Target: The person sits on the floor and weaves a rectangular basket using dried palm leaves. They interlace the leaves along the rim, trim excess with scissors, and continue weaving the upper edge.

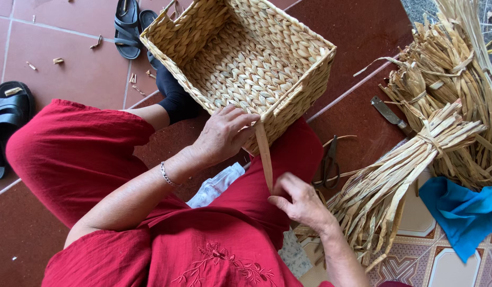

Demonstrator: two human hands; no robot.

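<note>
Left hand [224,135] fingers curled against near corner of square woven straw basket [240,58], pinching top of flat tan straw strip [264,157], right hand [299,202] fingers closed on strip's lower end, black-handled scissors [328,162] just beyond right fingers

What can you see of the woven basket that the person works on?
The woven basket is rectangular, open on top and empty, plaited from pale dried straw-like strands. It lies tilted on the person's lap over the red floor. The left hand grips its near corner, and a loose flat strand runs from that corner down to the right hand.
</note>
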